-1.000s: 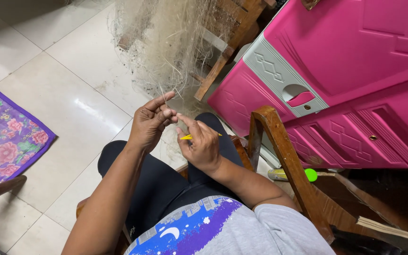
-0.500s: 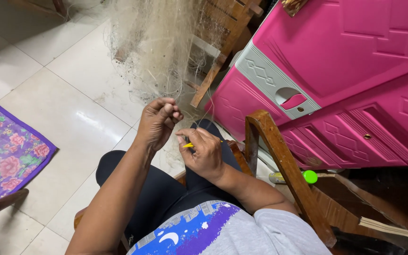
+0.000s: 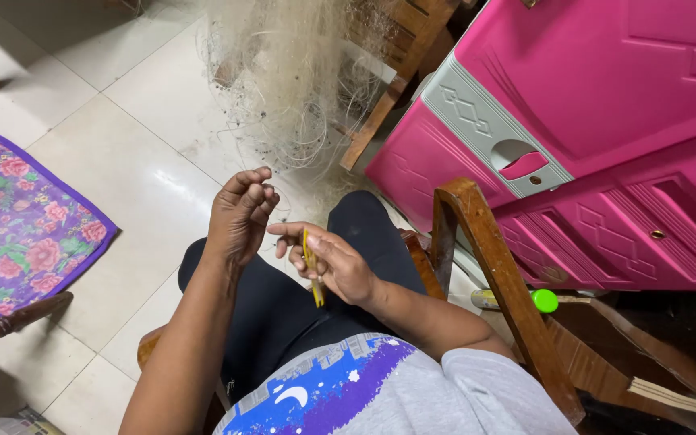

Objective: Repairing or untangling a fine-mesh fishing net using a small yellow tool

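Right hand point(image 3: 340, 270) is being closed around a thin yellow needle-like tool point(image 3: 311, 267), held upright over the lap. Left hand point(image 3: 242, 211) is being kept with fingertips pinched together, apparently on a fine strand too thin to be made out. Pale fishing net point(image 3: 296, 76) is being left heaped on the tiled floor point(image 3: 122, 153) against a wooden chair point(image 3: 392, 72). Net is being judged light, limp and snag-prone; tool stiff, slick, best gripped mid-shaft.
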